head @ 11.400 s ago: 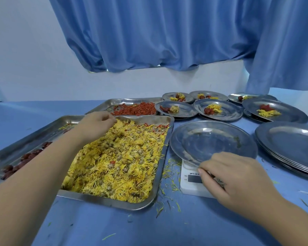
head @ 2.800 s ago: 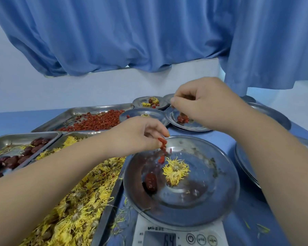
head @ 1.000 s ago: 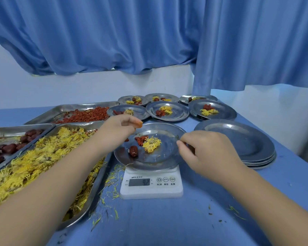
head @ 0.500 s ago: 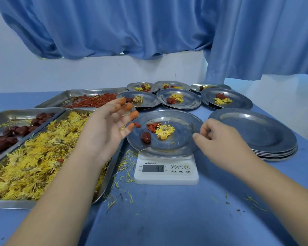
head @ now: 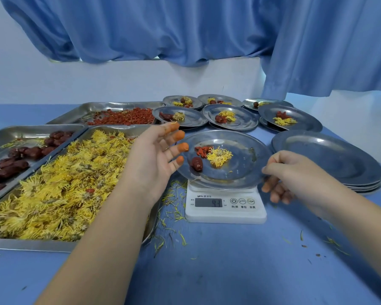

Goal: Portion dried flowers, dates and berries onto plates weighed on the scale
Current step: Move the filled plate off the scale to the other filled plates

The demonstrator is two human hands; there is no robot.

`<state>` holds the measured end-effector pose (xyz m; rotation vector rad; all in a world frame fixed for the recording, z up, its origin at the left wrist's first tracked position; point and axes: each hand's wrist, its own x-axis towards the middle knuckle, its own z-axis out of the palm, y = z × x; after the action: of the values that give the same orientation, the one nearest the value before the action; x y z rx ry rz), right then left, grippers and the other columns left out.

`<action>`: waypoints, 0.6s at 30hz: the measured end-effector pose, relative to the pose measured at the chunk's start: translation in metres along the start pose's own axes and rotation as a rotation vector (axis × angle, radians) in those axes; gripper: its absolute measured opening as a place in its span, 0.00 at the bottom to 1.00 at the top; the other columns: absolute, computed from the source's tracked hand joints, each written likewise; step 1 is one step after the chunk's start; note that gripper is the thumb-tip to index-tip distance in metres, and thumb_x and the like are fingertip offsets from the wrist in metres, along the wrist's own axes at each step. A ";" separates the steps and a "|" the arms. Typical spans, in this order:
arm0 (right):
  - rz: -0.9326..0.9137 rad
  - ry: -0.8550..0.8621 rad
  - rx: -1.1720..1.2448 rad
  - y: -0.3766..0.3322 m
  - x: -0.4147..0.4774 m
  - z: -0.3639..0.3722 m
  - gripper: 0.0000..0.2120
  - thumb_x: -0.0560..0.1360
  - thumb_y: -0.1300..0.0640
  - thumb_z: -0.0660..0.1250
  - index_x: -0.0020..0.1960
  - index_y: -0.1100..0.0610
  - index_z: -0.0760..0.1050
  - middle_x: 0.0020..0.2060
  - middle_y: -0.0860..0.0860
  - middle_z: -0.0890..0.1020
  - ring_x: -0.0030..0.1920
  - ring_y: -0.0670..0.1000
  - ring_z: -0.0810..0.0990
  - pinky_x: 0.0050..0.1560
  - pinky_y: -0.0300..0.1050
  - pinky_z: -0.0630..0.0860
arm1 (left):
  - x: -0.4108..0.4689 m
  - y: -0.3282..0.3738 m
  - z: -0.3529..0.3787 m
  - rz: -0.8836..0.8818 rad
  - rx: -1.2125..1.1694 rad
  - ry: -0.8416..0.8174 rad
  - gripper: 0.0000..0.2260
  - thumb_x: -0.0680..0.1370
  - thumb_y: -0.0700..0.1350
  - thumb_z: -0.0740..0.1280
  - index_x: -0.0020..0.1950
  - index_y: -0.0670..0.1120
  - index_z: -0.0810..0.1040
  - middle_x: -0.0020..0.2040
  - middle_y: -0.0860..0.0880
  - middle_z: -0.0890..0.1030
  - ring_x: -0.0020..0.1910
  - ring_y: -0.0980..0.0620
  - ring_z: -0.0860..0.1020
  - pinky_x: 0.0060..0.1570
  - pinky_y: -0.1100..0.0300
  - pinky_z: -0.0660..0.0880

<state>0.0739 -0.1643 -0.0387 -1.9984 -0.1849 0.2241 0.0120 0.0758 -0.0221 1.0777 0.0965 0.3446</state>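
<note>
A steel plate (head: 242, 172) sits on the white digital scale (head: 226, 208). It holds one dried yellow flower (head: 219, 156), a dark red date (head: 196, 164) and a few red berries (head: 201, 150). My left hand (head: 152, 159) hovers at the plate's left rim, empty, its fingers spread and their tips stained orange. My right hand (head: 295, 172) grips the plate's right rim, thumb on top and fingers underneath.
At the left stand a tray of yellow flowers (head: 31, 244), a tray of dates (head: 20, 133) and, behind them, a tray of berries (head: 123, 116). Several filled plates (head: 246, 126) stand at the back. A stack of empty plates (head: 328, 159) is at the right. Loose petals litter the blue table.
My right hand has closed on the plate's right rim. My left hand, which dropped berries on the plate earlier, stays spread beside the left rim.
</note>
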 end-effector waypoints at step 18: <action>-0.051 0.029 0.613 -0.006 0.005 0.013 0.12 0.77 0.71 0.58 0.40 0.57 0.66 0.27 0.52 0.70 0.25 0.49 0.74 0.23 0.39 0.70 | -0.001 0.004 -0.002 0.064 -0.175 0.135 0.08 0.78 0.45 0.61 0.44 0.47 0.80 0.37 0.51 0.81 0.34 0.53 0.79 0.36 0.59 0.72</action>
<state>0.0759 -0.1495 -0.0389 -1.3861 -0.1278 0.1907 0.0096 0.0786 -0.0190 0.8854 0.1496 0.4751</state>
